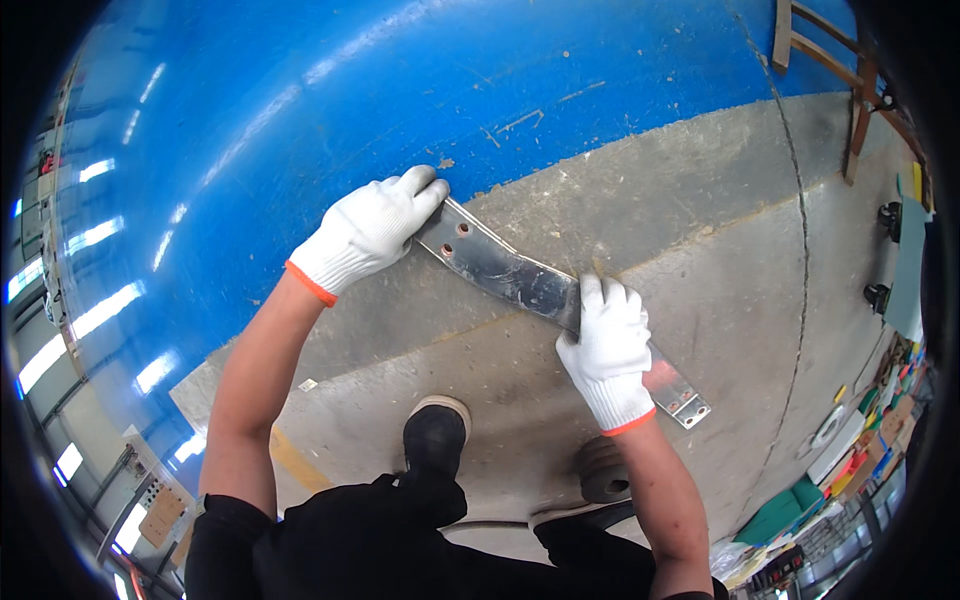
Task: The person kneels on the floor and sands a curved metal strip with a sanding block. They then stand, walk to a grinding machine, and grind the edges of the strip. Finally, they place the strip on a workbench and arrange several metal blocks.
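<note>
A long, bent strip of shiny metal, a busbar (510,277) with round holes near both ends, stretches between my two gloved hands, running from upper left to lower right. My left hand (375,225), in a white knit glove with an orange cuff, is closed on its upper left end beside two holes. Past the middle, my right hand (608,345) in a matching glove wraps round the strip. The lower right end with its small holes sticks out beyond that hand. Fingertips under the metal are hidden.
Blue painted floor (400,90) meets bare grey concrete (720,240), which a crack crosses at the right. A dark round roll (603,470) sits by my feet. Wooden bars (850,70) stand far right, near a wheeled cart (908,265). Mixed clutter and a green box (785,512) lie lower right.
</note>
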The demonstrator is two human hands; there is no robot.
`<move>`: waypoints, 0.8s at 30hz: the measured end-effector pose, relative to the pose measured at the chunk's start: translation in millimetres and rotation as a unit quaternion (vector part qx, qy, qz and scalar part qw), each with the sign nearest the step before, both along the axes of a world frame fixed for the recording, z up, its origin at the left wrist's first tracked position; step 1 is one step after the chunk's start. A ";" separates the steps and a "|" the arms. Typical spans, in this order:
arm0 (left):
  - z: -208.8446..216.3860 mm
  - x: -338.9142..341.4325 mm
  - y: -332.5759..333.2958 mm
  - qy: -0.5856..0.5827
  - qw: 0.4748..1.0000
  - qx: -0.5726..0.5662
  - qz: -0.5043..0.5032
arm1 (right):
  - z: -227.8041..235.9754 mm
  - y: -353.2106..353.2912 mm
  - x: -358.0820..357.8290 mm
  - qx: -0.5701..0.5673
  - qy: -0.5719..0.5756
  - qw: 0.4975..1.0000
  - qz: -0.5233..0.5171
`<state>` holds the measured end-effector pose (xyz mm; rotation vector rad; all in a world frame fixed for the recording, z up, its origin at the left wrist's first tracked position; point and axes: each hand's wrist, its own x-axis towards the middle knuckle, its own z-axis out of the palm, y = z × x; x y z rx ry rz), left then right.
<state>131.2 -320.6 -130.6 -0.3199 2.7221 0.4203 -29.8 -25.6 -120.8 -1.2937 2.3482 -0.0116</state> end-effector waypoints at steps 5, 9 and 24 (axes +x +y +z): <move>1.6 -4.5 -5.6 -0.011 1.000 0.020 -0.017 | -3.2 -2.6 -2.2 0.000 -0.010 1.000 -0.025; 6.8 -8.2 -9.7 -0.039 0.999 0.028 -0.025 | -1.7 -2.6 -2.9 -0.023 -0.010 1.000 -0.018; 0.3 -2.0 -7.5 0.037 0.999 0.012 -0.031 | -19.1 39.5 -9.3 -0.048 -0.017 0.998 -0.038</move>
